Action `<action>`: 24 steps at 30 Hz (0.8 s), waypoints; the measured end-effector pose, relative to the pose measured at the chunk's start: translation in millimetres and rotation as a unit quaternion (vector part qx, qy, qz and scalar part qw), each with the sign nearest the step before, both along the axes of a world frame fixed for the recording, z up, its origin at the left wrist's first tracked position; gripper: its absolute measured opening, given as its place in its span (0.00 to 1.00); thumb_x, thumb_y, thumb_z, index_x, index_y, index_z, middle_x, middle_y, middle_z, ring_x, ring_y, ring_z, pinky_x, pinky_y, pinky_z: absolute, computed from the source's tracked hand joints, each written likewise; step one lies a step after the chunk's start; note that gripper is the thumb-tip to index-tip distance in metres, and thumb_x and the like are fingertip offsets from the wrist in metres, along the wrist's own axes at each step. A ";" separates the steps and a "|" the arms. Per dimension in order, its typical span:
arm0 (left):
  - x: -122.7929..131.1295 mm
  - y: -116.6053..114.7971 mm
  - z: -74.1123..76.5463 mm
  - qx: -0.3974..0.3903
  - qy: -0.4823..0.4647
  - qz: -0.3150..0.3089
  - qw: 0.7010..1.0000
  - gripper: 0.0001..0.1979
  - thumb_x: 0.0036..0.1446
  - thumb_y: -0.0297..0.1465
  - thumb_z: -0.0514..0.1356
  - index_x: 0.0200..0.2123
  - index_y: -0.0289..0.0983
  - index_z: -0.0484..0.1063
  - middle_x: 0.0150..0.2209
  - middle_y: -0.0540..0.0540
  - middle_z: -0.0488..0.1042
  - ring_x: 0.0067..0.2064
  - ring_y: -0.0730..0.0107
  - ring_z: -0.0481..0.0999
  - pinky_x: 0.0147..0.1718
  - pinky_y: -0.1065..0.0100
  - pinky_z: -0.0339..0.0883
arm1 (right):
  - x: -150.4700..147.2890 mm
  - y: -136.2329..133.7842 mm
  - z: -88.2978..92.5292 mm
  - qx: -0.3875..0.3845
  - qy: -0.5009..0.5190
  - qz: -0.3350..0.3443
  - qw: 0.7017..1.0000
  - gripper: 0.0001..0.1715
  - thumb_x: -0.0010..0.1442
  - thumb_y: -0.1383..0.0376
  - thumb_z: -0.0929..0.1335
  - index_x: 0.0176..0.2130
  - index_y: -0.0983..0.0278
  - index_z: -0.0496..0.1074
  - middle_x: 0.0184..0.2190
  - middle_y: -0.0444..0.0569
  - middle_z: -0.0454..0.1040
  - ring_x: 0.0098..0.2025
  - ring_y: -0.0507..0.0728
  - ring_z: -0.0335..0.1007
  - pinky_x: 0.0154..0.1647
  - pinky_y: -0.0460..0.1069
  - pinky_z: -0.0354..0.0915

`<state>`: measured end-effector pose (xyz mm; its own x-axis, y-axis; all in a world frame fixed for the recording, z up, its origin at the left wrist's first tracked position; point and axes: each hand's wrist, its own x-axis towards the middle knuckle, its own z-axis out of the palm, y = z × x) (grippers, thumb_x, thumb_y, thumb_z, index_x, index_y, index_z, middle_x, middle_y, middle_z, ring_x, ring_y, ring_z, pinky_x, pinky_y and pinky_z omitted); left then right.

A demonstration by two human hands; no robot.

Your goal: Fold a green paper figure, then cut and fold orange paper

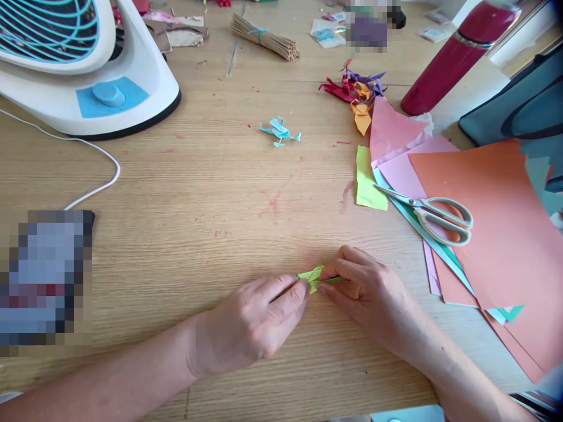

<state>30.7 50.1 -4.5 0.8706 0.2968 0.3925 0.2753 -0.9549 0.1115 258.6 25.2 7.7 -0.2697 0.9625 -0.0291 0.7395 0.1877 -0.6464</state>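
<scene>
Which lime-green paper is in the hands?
The small folded piece, between left hand and right hand; the larger strip lies unheld beside the scissors.

The left grip and right grip pinch folded lime-green paper.

Legibility check: no text, label, brand, number or sign readable. Device at left masked by coarse blocks, any characters on it illegible. Purple item at far side likewise pixelated. Clear packet on tabletop: markings too small and blurred to read.
</scene>
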 end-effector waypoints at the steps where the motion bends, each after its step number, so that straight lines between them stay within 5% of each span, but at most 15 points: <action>1: 0.1 0.1 0.7 -0.008 0.000 0.002 1.000 0.13 0.64 0.21 0.55 0.49 0.31 0.73 0.47 0.40 0.79 0.46 0.61 0.79 0.44 0.62 0.79 | -0.4 0.6 0.1 0.005 0.002 0.001 1.000 0.05 0.60 0.67 0.69 0.31 0.60 0.73 0.28 0.46 0.69 0.32 0.54 0.67 0.31 0.48 0.62; 7: 3.2 1.2 3.3 -0.004 0.013 0.004 1.000 0.14 0.64 0.20 0.54 0.50 0.31 0.72 0.47 0.40 0.79 0.46 0.61 0.79 0.45 0.61 0.79 | 5.4 5.4 2.0 -0.025 0.017 -0.006 1.000 0.09 0.62 0.69 0.67 0.30 0.61 0.74 0.29 0.46 0.69 0.31 0.53 0.66 0.31 0.47 0.62; 14: 3.3 0.7 -1.9 0.027 0.037 0.004 0.999 0.13 0.63 0.21 0.56 0.50 0.30 0.73 0.49 0.42 0.78 0.46 0.62 0.78 0.46 0.60 0.78 | 31.8 13.3 2.1 -0.104 0.049 0.056 0.992 0.13 0.64 0.67 0.66 0.44 0.56 0.79 0.31 0.45 0.73 0.29 0.51 0.68 0.28 0.46 0.61; 24: 6.2 1.8 2.0 0.039 0.049 0.007 0.998 0.12 0.64 0.22 0.55 0.48 0.33 0.74 0.48 0.42 0.79 0.44 0.65 0.77 0.43 0.62 0.78 | 27.3 15.8 -0.7 -0.085 0.032 0.013 0.996 0.10 0.62 0.63 0.69 0.30 0.61 0.78 0.23 0.43 0.72 0.24 0.51 0.63 0.25 0.46 0.56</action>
<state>36.8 51.9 -2.5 0.9022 0.2801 0.3280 0.2939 -0.9558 0.0079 286.0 41.0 7.0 -0.3018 0.9377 -0.1724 0.6922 0.0911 -0.7159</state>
